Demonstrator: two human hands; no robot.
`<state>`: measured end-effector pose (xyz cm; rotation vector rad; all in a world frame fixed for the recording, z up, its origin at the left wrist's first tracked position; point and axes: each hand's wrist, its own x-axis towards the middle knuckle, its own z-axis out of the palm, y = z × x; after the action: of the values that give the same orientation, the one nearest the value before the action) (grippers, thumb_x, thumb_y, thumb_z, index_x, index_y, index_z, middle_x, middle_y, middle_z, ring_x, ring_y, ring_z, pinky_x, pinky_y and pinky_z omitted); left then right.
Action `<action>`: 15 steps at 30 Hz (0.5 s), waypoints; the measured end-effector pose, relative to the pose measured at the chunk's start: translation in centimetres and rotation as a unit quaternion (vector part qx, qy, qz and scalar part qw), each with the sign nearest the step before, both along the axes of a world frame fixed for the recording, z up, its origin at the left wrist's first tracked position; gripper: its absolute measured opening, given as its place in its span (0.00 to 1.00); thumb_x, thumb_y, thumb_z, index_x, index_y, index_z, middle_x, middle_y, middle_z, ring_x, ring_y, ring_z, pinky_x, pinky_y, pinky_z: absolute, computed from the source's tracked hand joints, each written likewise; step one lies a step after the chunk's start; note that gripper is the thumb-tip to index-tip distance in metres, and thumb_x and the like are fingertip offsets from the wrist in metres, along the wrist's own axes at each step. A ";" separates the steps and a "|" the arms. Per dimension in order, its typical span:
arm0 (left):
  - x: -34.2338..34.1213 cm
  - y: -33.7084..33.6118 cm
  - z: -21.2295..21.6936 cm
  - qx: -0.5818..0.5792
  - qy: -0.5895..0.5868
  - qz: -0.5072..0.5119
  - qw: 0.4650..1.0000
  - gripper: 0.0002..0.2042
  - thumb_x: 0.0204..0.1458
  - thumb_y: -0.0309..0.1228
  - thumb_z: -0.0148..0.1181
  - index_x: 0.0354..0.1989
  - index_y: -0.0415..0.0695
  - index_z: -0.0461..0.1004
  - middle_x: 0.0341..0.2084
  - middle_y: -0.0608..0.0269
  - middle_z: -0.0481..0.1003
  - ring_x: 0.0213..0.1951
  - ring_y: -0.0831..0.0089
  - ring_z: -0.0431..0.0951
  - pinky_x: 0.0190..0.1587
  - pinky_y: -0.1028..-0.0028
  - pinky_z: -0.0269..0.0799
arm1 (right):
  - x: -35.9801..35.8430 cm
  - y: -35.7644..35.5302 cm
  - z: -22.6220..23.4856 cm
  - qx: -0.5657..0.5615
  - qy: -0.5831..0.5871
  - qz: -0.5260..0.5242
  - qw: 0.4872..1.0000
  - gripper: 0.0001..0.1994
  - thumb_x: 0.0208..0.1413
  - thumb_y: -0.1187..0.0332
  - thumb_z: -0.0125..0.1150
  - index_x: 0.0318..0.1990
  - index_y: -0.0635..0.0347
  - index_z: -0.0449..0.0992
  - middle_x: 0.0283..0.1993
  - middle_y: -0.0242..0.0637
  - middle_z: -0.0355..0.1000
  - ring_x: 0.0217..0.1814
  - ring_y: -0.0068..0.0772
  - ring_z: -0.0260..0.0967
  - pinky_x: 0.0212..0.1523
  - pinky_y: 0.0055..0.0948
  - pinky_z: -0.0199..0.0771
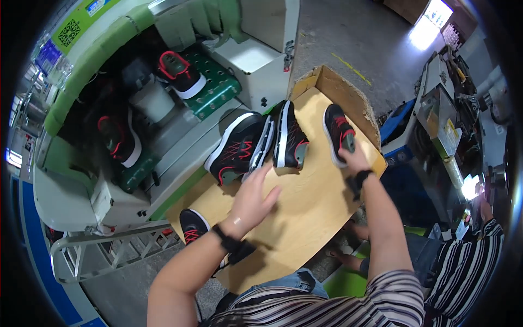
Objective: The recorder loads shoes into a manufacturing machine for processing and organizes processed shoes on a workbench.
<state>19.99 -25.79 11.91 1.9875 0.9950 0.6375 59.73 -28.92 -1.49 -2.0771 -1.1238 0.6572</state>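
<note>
At the right of the tan board (294, 212), my right hand (357, 159) closes on the heel end of a black sneaker (333, 122) with red laces and a white sole. My left hand (251, 203) is over the middle of the board, its fingers apart and nothing in it. Just beyond its fingertips lies a black sneaker (237, 144), with another sneaker (263, 143) tipped against it. A further sneaker (289, 139) rests on its side to their right. Beside my left forearm, another sneaker (194, 224) is partly hidden by my arm.
A large machine with green padding (98, 60) stands at the left. It holds a sneaker (182, 76) on a perforated green plate (218, 84) and a second sneaker (117, 139). A torn cardboard wall (348, 92) edges the board. A person in striped clothing (463, 267) is at the right.
</note>
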 end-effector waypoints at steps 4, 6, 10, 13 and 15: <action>9.1 5.1 -8.0 0.090 0.110 0.129 0.981 0.47 0.47 0.43 0.69 0.70 0.37 0.46 0.55 0.34 0.65 0.58 0.42 0.66 0.62 0.57 0.63 | -10.5 -8.9 3.4 -0.036 0.116 -0.069 0.990 0.40 0.52 0.62 0.65 0.69 0.65 0.52 0.59 0.56 0.67 0.62 0.51 0.66 0.61 0.38 0.65; 10.6 7.1 -9.1 -0.037 0.150 0.164 0.974 0.51 0.43 0.44 0.71 0.70 0.37 0.45 0.53 0.33 0.67 0.56 0.41 0.68 0.59 0.56 0.65 | -13.9 -14.2 2.4 -0.037 0.069 -0.058 0.995 0.42 0.53 0.61 0.65 0.69 0.69 0.48 0.61 0.61 0.64 0.63 0.55 0.66 0.60 0.38 0.66; 10.5 7.8 -9.8 -0.008 0.137 0.176 0.975 0.44 0.40 0.37 0.71 0.65 0.34 0.55 0.50 0.32 0.70 0.51 0.42 0.73 0.56 0.59 0.70 | -18.4 -20.7 5.2 -0.031 0.065 0.006 0.997 0.39 0.50 0.66 0.67 0.67 0.70 0.54 0.59 0.61 0.65 0.63 0.56 0.65 0.61 0.39 0.66; 6.6 7.0 -10.0 -0.171 -0.026 0.090 0.981 0.34 0.45 0.34 0.70 0.59 0.33 0.63 0.46 0.47 0.77 0.47 0.61 0.78 0.52 0.69 0.72 | -20.1 -23.3 6.1 -0.044 0.103 0.066 0.991 0.38 0.50 0.69 0.67 0.68 0.68 0.54 0.59 0.57 0.66 0.63 0.52 0.66 0.62 0.36 0.65; 2.6 4.8 -9.9 -0.297 -0.116 0.059 0.946 0.28 0.51 0.31 0.67 0.59 0.34 0.64 0.48 0.58 0.76 0.46 0.73 0.77 0.52 0.72 0.72 | -20.5 -24.4 5.9 -0.043 0.160 0.044 0.985 0.38 0.51 0.68 0.67 0.68 0.67 0.54 0.59 0.56 0.66 0.63 0.49 0.66 0.62 0.35 0.65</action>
<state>22.61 -20.95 1.99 1.3013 1.0187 0.5379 39.28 -53.30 4.41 -1.9130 -1.0202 1.0573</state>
